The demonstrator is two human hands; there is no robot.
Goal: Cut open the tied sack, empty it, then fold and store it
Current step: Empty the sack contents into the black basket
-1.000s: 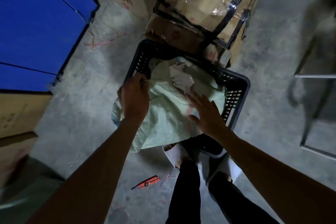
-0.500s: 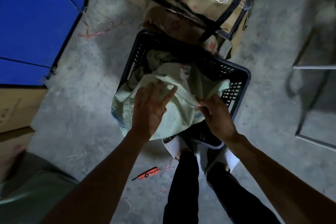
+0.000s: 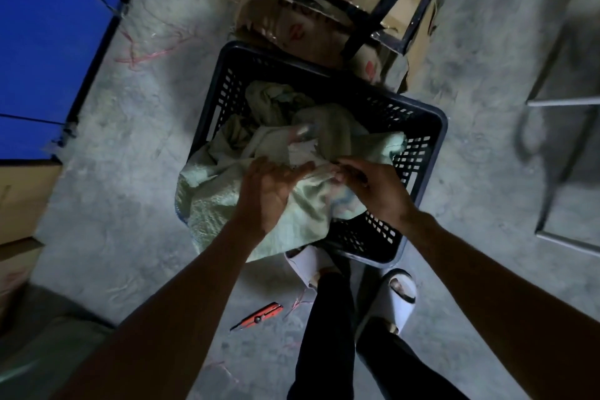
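A pale green woven sack [image 3: 220, 204] lies bunched over the near left rim of a dark plastic crate [image 3: 422, 127] on the concrete floor. More pale cloth fills the crate behind it. My left hand [image 3: 269, 191] rests on the sack with fingers curled into its folds. Beside it, my right hand [image 3: 373, 188] pinches the sack fabric near the crate's middle. The two hands almost touch. An orange utility knife [image 3: 258, 317] lies on the floor near my feet.
Taped cardboard boxes [image 3: 324, 10] stand right behind the crate. Blue panels [image 3: 48, 42] line the left side, with more cartons [image 3: 19, 204] below them. A metal frame [image 3: 568, 107] stands at the right. My legs and white slippers [image 3: 401, 297] are just in front of the crate.
Both hands have come together over the sack's middle and gathered its fabric. The left hand went from lying flat to gripping. The sack is more bunched up.
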